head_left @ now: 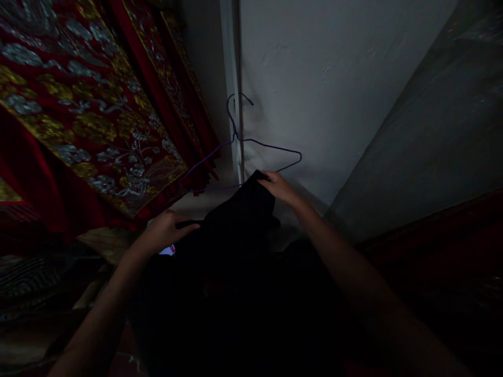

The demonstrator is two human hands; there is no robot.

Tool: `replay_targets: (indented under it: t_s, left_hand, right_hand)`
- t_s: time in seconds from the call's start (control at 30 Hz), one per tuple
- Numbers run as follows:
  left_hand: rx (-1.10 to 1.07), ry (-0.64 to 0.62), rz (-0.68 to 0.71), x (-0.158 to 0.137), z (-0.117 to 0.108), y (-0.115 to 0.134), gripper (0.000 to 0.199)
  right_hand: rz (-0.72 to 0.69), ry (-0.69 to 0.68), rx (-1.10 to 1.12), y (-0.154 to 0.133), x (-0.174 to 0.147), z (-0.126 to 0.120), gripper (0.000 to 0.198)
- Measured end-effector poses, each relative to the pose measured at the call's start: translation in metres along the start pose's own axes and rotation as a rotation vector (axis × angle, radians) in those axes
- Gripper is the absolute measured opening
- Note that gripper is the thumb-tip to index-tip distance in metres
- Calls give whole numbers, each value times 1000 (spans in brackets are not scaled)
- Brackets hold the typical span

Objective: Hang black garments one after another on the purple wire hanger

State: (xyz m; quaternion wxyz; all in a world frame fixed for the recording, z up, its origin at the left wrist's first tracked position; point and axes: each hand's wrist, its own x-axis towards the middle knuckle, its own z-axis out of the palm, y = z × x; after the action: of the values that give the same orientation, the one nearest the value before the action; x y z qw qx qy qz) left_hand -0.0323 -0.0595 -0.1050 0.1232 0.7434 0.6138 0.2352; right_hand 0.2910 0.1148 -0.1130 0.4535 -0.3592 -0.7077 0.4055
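Note:
A black garment is stretched between my two hands in dim light; its kind is too dark to make out. My left hand is closed on its left edge, with the thumb along the top. At the upper right corner, my right hand pinches the cloth. Just beyond the garment a thin purple wire hanger hangs by its hook against a pale upright strip. The cloth overlaps part of the hanger's lower bar. A small white and pink patch shows below my left hand.
Red cloth with gold and silver embroidery hangs at the left. A pale wall stands behind the hanger, with a narrow upright strip on it. Dim piled items lie at the lower left.

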Motion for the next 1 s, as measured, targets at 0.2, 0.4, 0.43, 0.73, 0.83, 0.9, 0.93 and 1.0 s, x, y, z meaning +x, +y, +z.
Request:
replay_targets:
  t_s: [0.2, 0.4, 0.43, 0.73, 0.83, 0.9, 0.93, 1.0]
  left_hand:
    - [346, 10, -81, 2, -4, -24, 31]
    - [79, 300, 220, 26, -30, 5, 25]
    - [34, 330, 239, 30, -32, 12, 23]
    - [-72, 561, 302, 73, -29, 63, 35]
    - [-16, 447, 301, 80, -33, 61, 32]
    - [27, 403, 303, 80, -37, 59, 34]
    - [50, 386, 306, 79, -39, 58, 35]
    - [90, 341, 298, 77, -43, 57, 36]
  right_hand:
    - [-96, -112, -138, -23, -48, -24, 16]
    - [-131, -28, -142, -41, -68, -22, 19]
    - [-127, -41, -123, -41, -69, -20, 18]
    - [-227, 7, -138, -42, -79, -7, 29]
    - [-278, 271, -183, -37, -80, -28, 52]
    - [-260, 476, -154, -30, -73, -51, 70]
    - [-242, 541, -138, -26, -67, -65, 77]
    - [-195, 555, -153, -21, -55, -90, 74]
